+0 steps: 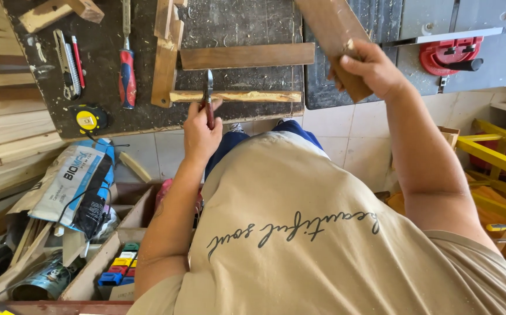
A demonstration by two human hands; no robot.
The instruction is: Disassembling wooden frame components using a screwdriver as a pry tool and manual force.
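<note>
My left hand (200, 131) grips a chisel (208, 93) by its dark red handle, with the blade resting across a pale rough wooden strip (247, 96). That strip lies near the front edge of the dark workbench (235, 23). My right hand (370, 70) is closed on the lower end of a brown board (332, 26) and holds it tilted over the gap between the bench and a grey table saw (486, 52). A flat brown plank (247, 56) lies just behind the strip.
On the bench's left part lie a red-and-blue screwdriver (127, 76), a utility knife (66, 64), a yellow tape measure (89, 119) and upright wood offcuts (165, 52). Below on the floor are a printed bag (78, 181), a wooden box with coloured pieces (119, 268) and a yellow frame (498, 151).
</note>
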